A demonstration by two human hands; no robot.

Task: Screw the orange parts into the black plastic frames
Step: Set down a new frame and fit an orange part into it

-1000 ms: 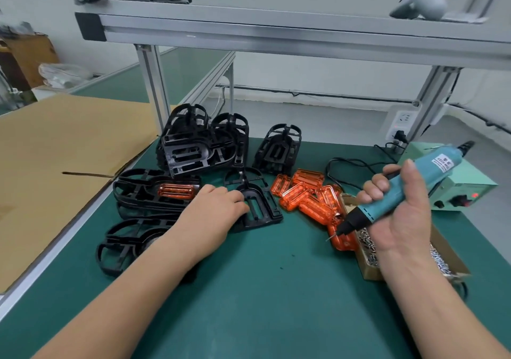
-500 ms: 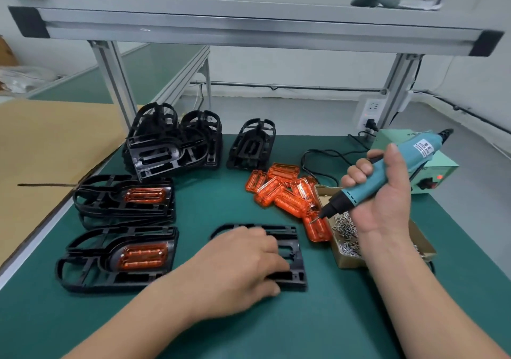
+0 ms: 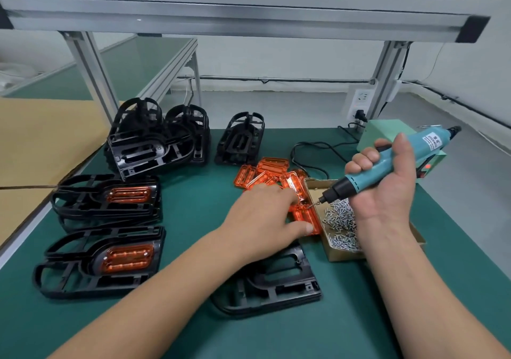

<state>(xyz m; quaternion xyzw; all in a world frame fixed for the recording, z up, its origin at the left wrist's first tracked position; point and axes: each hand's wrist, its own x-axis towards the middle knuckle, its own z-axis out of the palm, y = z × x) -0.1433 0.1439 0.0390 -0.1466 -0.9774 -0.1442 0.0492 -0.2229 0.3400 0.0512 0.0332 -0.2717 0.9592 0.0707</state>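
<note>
An empty black plastic frame (image 3: 279,284) lies flat on the green mat in front of me. My left hand (image 3: 265,220) reaches past it into the pile of orange parts (image 3: 272,169), its thumb and fingers around one orange part (image 3: 307,216) beside the screw box. My right hand (image 3: 387,184) grips a teal electric screwdriver (image 3: 392,159), tip pointing down-left just above that orange part. Two frames with orange parts fitted (image 3: 124,259) (image 3: 127,195) lie at the left.
A cardboard box of small silver screws (image 3: 343,226) sits under my right hand. Stacked empty black frames (image 3: 154,142) (image 3: 240,140) stand at the back. A green power unit (image 3: 387,131) with a cable is at the right; aluminium shelf posts rise behind.
My left hand left the empty frame on the mat and moved right and forward to the orange pile, taking hold of one part. The screwdriver hand stayed about where it was.
</note>
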